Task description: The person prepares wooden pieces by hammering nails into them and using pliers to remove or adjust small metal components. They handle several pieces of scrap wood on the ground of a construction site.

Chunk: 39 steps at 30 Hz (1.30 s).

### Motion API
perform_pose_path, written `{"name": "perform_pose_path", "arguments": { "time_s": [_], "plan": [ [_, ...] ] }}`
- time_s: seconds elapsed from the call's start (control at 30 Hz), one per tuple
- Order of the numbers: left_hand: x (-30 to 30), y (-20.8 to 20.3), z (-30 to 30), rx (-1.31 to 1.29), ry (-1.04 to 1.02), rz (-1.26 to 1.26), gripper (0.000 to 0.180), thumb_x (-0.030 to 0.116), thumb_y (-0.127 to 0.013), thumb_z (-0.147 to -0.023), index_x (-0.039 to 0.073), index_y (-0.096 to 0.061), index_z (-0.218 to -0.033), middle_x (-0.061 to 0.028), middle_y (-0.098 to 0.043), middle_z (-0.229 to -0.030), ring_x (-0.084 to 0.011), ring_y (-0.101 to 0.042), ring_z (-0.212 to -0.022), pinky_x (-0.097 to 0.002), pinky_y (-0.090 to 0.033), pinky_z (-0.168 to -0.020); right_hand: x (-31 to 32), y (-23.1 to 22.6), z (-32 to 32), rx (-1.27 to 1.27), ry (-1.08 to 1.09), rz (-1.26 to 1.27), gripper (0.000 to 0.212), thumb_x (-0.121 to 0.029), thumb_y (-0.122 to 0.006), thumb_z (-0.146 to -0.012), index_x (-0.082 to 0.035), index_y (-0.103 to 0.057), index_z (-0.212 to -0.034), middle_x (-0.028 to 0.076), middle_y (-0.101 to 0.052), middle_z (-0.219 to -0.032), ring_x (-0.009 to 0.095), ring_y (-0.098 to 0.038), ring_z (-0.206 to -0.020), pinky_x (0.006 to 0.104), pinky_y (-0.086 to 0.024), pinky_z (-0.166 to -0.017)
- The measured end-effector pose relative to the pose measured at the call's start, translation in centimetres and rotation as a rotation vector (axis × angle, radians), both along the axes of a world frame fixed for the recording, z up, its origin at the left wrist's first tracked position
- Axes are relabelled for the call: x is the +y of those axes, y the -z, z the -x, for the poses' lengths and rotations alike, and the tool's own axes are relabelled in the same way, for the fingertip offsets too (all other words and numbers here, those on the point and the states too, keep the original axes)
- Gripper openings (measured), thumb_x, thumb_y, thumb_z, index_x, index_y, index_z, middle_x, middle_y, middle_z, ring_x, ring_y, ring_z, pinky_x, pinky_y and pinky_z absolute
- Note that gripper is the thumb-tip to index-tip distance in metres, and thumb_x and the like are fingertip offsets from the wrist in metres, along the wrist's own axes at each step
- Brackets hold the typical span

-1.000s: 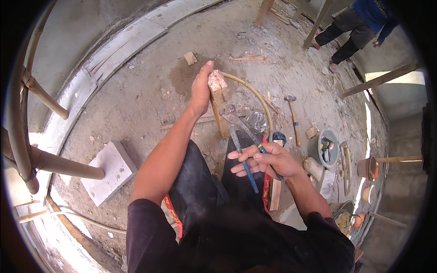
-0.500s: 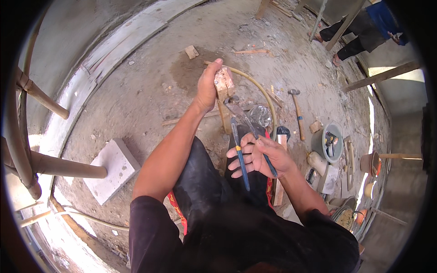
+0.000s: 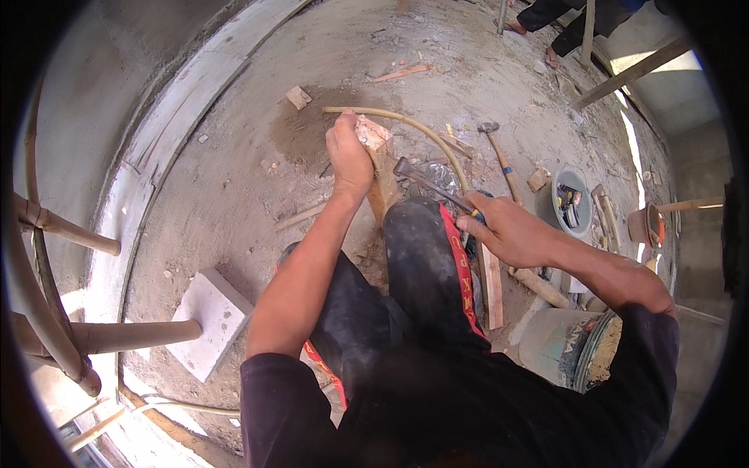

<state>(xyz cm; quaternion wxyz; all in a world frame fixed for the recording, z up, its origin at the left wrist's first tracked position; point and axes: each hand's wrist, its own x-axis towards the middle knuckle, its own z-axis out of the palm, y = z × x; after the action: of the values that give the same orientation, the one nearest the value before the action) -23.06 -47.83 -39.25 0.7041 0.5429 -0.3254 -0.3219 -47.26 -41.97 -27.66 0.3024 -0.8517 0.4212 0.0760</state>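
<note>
My left hand is wrapped round the upper end of a wooden post, which stands tilted between my knees. The post's top is rough and pale. In my right hand, closed over my right knee, are pincers with blue handles. Their metal head points left towards the post and sits just beside it. Whether the jaws touch the wood I cannot tell. Most of the handles is hidden in my fist.
A yellowish hose curves behind the post. To the right lie a hammer, a grey tub of tools and a bucket. At left are a pale block and poles. A person's legs show at far right.
My right hand has closed round the pincers' handles, which were spread with fingers loose, and has moved up and right. The left hand has shifted slightly on the post; the view has turned a little.
</note>
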Motion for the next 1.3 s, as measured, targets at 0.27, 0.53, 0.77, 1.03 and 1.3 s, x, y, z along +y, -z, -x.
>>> {"name": "perform_pose_path", "arguments": {
  "time_s": [0.27, 0.53, 0.77, 1.03, 1.3],
  "plan": [
    [0.7, -0.7, -0.1, 0.162, -0.005, -0.008, 0.046, 0.032, -0.037, -0.099, -0.001, -0.052, -0.071, -0.0045, -0.055, -0.069, -0.0165, -0.047, -0.068, -0.0383, -0.039, -0.067, -0.5, 0.9, -2.1, -0.415, 0.354, -0.784, 0.041, -0.032, -0.048, -0.106, 0.003, -0.051, -0.128, 0.011, -0.066, -0.1, 0.019, -0.068, -0.084, 0.037, -0.058, -0.073],
    [0.4, -0.1, -0.4, 0.104, -0.026, -0.011, 0.045, 0.032, -0.037, -0.1, -0.001, -0.049, -0.072, -0.0049, -0.052, -0.068, -0.0155, -0.046, -0.068, -0.0363, -0.039, -0.066, -4.3, -3.9, -3.0, -0.255, 0.426, -1.028, 0.053, -0.026, -0.046, -0.107, -0.008, -0.029, -0.154, 0.014, -0.065, -0.102, 0.024, -0.07, -0.086, 0.0413, -0.063, -0.073],
    [0.0, -0.7, -0.5, 0.331, 0.024, 0.053, 0.046, 0.031, -0.037, -0.1, -0.003, -0.05, -0.072, -0.0051, -0.054, -0.067, -0.0156, -0.049, -0.067, -0.0371, -0.041, -0.066, -3.6, -4.5, -4.6, -0.223, 0.438, -0.951, 0.052, -0.032, -0.049, -0.105, -0.004, -0.036, -0.147, 0.014, -0.063, -0.103, 0.024, -0.068, -0.089, 0.0376, -0.061, -0.071],
    [-0.1, 0.0, -1.0, 0.129, 0.095, 0.023, 0.047, 0.032, -0.035, -0.102, -0.004, -0.045, -0.073, -0.007, -0.048, -0.064, -0.0171, -0.042, -0.066, -0.0409, -0.036, -0.064, -3.8, -5.3, -4.9, -0.231, 0.467, -0.976, 0.054, -0.03, -0.047, -0.106, -0.007, -0.03, -0.152, 0.016, -0.065, -0.11, 0.024, -0.068, -0.091, 0.0393, -0.062, -0.078],
    [0.0, -1.2, -1.1, 0.13, 0.111, -0.009, 0.048, 0.033, -0.035, -0.103, -0.002, -0.047, -0.072, -0.0047, -0.05, -0.064, -0.0155, -0.045, -0.066, -0.0381, -0.039, -0.065, -3.7, -5.2, -5.8, -0.201, 0.477, -0.919, 0.057, -0.03, -0.047, -0.106, -0.004, -0.027, -0.154, 0.017, -0.066, -0.107, 0.024, -0.07, -0.088, 0.0396, -0.062, -0.078]
  ]
}}
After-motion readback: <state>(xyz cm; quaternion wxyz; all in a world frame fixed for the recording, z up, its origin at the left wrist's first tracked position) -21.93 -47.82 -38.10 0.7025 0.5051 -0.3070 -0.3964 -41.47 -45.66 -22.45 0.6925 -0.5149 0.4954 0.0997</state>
